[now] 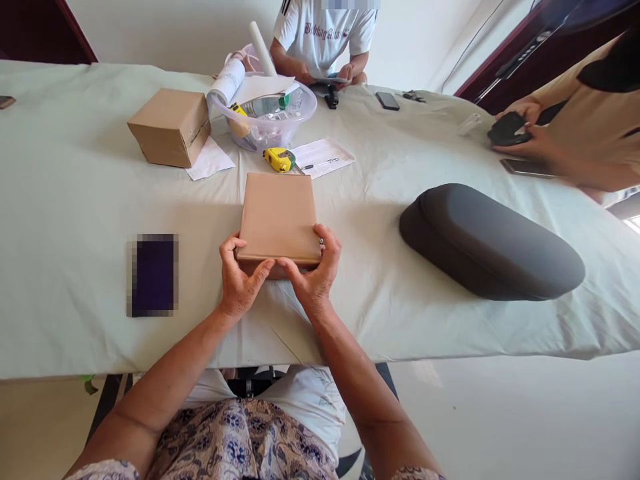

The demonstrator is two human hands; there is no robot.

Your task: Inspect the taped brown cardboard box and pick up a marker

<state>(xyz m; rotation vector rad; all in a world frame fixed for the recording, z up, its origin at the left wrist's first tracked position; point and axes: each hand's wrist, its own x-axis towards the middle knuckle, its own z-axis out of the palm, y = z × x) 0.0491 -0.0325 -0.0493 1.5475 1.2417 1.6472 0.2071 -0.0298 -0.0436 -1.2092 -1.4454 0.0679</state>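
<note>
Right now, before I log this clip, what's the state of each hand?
Left hand: closed, holding the flat brown package at its near left corner.
Right hand: closed, holding the same package at its near right corner.

We note bright, even light, soft shadows only; small glare [631, 223] at R edge. Wide-angle bowing at frame edges, counter [70, 173] edge curved; one pixelated patch [153, 275], rest sharp.

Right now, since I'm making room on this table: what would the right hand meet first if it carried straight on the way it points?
The flat brown package comes first: the right hand already seems to grip its near edge, so there is no gap before it.
</note>
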